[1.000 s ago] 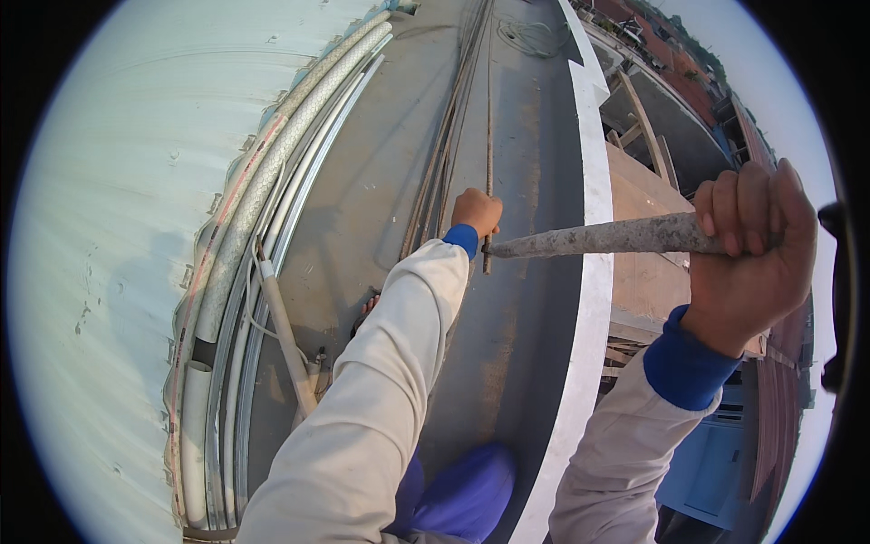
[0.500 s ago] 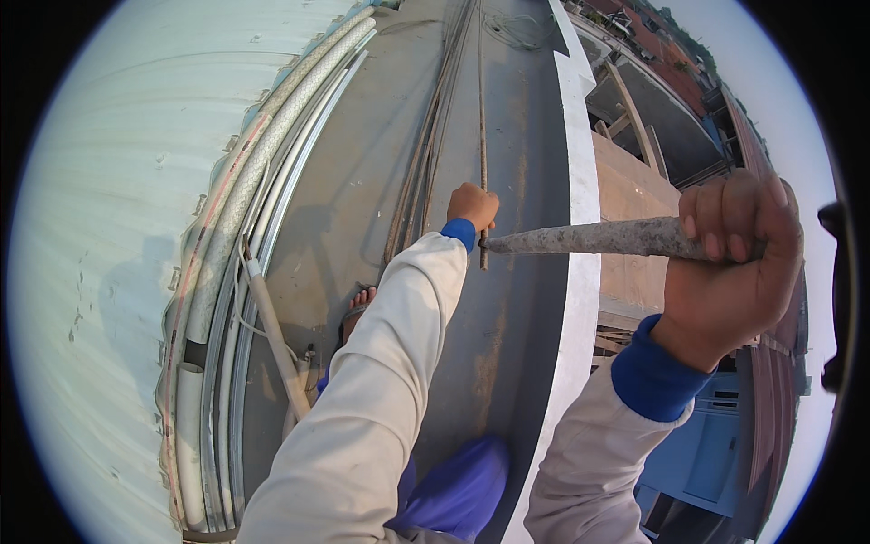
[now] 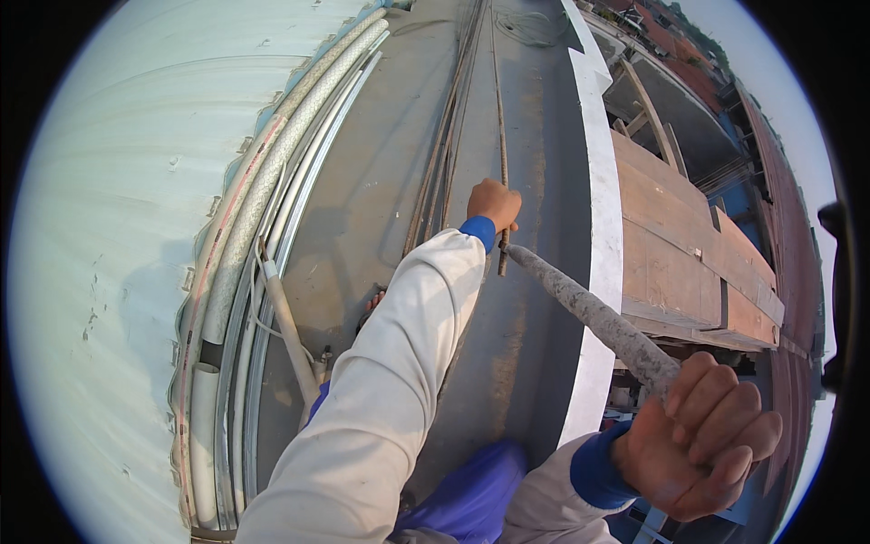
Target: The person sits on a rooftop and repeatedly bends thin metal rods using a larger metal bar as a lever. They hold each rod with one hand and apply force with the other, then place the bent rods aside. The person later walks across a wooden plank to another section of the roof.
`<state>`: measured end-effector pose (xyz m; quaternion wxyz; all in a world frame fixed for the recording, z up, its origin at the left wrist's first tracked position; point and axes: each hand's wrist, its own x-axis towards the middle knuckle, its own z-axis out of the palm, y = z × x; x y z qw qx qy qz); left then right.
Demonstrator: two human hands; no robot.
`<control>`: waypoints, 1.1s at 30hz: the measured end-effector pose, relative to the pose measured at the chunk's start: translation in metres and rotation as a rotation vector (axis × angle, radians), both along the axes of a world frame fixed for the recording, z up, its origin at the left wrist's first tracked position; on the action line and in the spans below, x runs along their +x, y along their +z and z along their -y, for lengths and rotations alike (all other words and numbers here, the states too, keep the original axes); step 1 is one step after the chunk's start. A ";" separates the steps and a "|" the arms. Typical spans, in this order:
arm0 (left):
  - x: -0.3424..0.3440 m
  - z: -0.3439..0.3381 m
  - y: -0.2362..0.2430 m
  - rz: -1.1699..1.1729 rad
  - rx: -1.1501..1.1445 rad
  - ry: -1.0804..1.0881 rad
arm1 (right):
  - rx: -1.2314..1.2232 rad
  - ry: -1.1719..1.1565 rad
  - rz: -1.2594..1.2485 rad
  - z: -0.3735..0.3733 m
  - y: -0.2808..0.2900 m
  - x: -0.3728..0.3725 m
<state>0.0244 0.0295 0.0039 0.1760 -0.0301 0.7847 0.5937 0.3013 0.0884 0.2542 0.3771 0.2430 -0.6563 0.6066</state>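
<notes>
My left hand [image 3: 491, 204] is closed around a thin rusty steel rod [image 3: 497, 127], which runs lengthwise along the grey concrete channel. Just below that fist, the tip of a thick, mottled grey pipe [image 3: 594, 319] meets the rod. At lower right my right hand [image 3: 696, 440] grips the other end of the pipe, which slants down from the rod across a white ledge [image 3: 591, 272]. My left forearm, in a pale sleeve with a blue cuff, partly hides my foot.
A bundle of rusty rods [image 3: 430, 190] and coiled wire [image 3: 526, 29] lie in the channel. Long conduits and white pipes [image 3: 242, 199] line the corrugated roof [image 3: 109, 272] on the left. Right of the ledge are wooden boards [image 3: 662, 227], timbers and distant rooftops.
My right hand has moved down toward the lower edge, swinging the pipe from nearly horizontal to a steep diagonal. My left hand stays on the rod.
</notes>
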 end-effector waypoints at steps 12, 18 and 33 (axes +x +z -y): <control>0.004 -0.004 -0.001 0.028 0.045 0.043 | -0.029 0.128 0.133 -0.015 0.007 0.022; 0.008 -0.022 -0.002 0.005 -0.026 0.014 | -0.130 0.054 0.074 -0.019 0.013 0.003; -0.003 0.003 -0.007 -0.068 -0.101 0.036 | -0.132 0.083 0.060 0.000 0.009 0.009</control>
